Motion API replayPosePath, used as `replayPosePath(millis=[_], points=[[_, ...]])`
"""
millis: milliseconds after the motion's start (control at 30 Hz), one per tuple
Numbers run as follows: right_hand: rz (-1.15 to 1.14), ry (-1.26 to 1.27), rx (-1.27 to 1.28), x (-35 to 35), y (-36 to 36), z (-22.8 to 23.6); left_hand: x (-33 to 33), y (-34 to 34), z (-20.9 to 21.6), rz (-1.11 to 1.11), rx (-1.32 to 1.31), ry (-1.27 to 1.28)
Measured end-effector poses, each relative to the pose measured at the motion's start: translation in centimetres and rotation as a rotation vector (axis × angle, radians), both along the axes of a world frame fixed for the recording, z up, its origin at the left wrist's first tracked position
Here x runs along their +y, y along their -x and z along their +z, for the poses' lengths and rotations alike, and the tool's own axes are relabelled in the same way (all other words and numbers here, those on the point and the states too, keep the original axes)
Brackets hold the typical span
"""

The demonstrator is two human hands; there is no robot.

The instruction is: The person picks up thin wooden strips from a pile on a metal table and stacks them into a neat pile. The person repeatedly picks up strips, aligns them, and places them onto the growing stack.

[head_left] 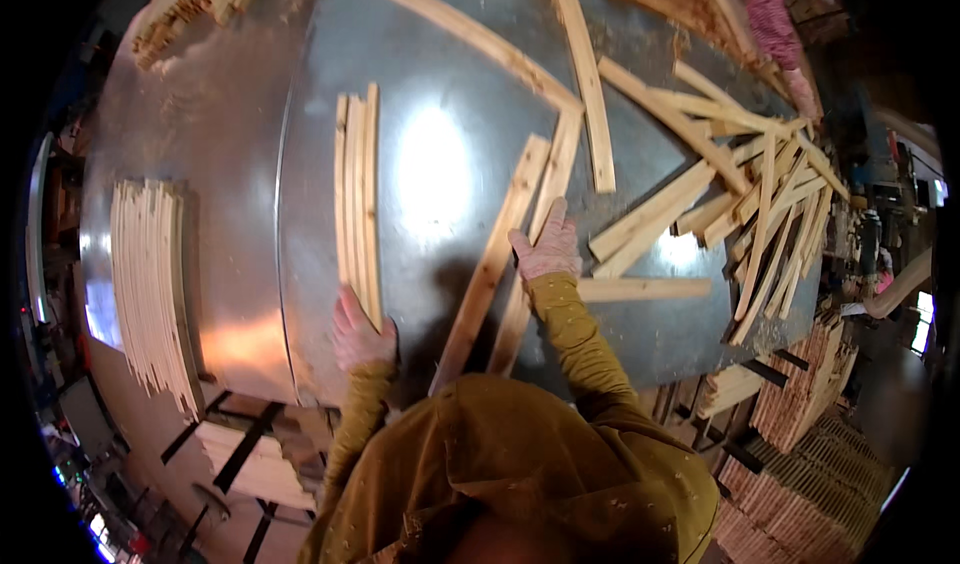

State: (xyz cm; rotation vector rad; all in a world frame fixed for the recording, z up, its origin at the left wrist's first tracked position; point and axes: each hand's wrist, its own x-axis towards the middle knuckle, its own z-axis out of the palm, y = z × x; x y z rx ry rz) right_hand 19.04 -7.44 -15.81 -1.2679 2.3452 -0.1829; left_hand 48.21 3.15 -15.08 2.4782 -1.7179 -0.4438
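My left hand [362, 336] is closed around the near end of a small bundle of pale wooden strips [357, 194], fingers at its left side and thumb at its right. The strips lie side by side, pointing away from me. To the right, my right hand [550, 249] rests over a long wooden strip [563, 159], thumb and forefinger spread apart; its palm hides part of the wood. Just left of it, another strip [490, 264] with a knotty face slants toward me, its near end beside my body. Both lie on a shiny metal table [430, 54].
A loose pile of strips [765, 194] covers the table's right side. Single strips [480, 44] lie at the far side. An aligned stack [150, 284] stands at left, another bundle [200, 4] at far left. A co-worker's pink sleeve [772, 29] shows at far right. Stacked wood [800, 484] sits lower right.
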Motion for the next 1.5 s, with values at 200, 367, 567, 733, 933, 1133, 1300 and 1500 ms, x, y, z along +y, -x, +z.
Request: replayPosePath(millis=[200, 367, 567, 733, 933, 1133, 1300, 1500], points=[[-0.112, 0.439, -0.994, -0.8, 5.3, -0.7, 0.4, 4.4, 2.3, -0.452, 0.122, -0.03], [0.14, 0.589, -1.761, -7.8, 8.9, 9.7, 1.8, 12.6, 0.1, -0.546, 0.057, -0.242], [0.191, 0.375, -2.555, -9.2, 10.6, 10.2, 0.0, 11.4, -1.0, -0.067, 0.661, -0.286], [-0.313, 0.115, -2.377, 1.1, 5.1, 2.4, 1.6, 9.6, -0.1, 0.36, 1.495, -0.096], [-0.301, -0.014, -1.864, 3.4, -2.0, -1.2, 2.3, 5.0, 4.1, 0.237, 0.218, -0.135], [-0.308, -0.103, -1.811, 2.1, -9.9, -2.7, 3.3, 1.2, 4.3, 0.248, 0.412, -0.1], [-0.144, -0.246, -2.261, 4.1, -9.2, -1.6, 3.4, 0.7, 2.3, 0.249, 0.405, 0.043], [-0.329, -0.363, -1.876, 15.4, -4.8, -0.4, 2.8, 1.8, 1.5, 0.343, 0.945, 0.137]])
